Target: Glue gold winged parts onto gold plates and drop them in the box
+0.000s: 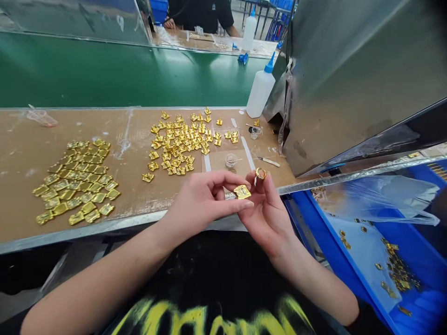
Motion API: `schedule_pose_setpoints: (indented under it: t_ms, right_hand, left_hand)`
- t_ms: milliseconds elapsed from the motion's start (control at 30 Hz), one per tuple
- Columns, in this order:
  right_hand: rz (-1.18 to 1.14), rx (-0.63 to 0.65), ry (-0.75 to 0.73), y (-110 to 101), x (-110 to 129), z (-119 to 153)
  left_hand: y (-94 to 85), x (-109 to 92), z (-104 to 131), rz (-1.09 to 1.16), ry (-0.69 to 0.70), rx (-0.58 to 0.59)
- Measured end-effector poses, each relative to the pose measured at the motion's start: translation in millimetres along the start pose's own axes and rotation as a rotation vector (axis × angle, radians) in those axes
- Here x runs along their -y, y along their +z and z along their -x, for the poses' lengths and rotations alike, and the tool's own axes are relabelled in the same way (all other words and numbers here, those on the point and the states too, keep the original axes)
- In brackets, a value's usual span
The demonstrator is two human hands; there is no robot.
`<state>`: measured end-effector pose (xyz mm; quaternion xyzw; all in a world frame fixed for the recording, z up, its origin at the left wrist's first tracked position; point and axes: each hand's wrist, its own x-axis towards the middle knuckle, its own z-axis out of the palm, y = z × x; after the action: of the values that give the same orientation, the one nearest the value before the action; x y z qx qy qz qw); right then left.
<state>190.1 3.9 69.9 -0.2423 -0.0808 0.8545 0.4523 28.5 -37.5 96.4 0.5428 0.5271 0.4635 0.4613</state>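
Between the thumb and fingers of my left hand point(209, 195) is a flat gold metal plate point(242, 191) with a raised pattern on its face. My right hand point(268, 211) pinches a gold ring point(260, 174) between thumb and fingertips, just right of the plate. The two pieces are close together but look apart. Both hands hover over the bench's front edge. Beyond them lies a scattered group of small gold pieces point(181, 139). To the left, flat gold plates point(77, 181) are laid out in overlapping rows.
A white squeeze bottle point(261, 90) with a blue tip stands at the back right. A small knife point(268, 161) and a clear cup point(230, 160) lie before it. Blue bins point(335, 242) with gold parts sit at right. Across the green belt point(104, 70) is another person point(199, 16).
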Motion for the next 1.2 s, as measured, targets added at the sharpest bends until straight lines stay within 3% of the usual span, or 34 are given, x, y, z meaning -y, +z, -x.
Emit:
schedule_pose_setpoints:
  t_ms: [967,1200]
  right_hand:
    - [-0.092,-0.084,0.098,-3.1,-10.3,1.5]
    - [-0.056,-0.05,0.097,-3.7,-10.3,3.2]
  left_hand:
    - [2.6,0.4,0.9,0.035,-0.031,-0.005]
    - [3.2,-0.5,2.9,0.04,-0.029,-0.001]
